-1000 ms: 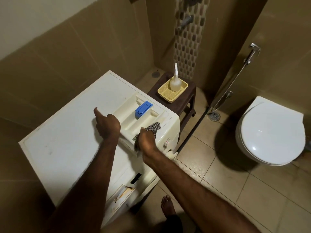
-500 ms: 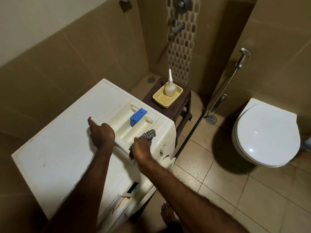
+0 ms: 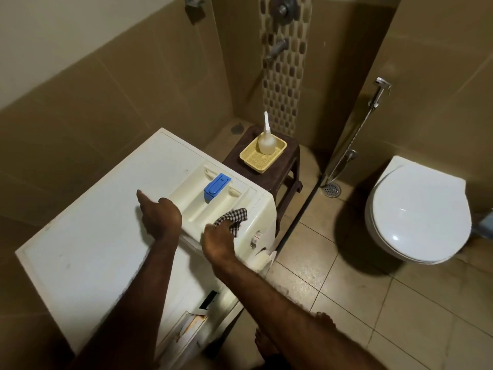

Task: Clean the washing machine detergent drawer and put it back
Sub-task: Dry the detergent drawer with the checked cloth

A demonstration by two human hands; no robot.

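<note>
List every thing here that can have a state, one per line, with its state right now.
detergent drawer: out of its slot, lying on top of the washing machine
checked cloth: bunched, gripped by the right hand
left hand: holds the drawer's near end, thumb out on the machine top
blue insert: seated in the drawer
bottle: upright in the yellow tray
toilet lid: down
</note>
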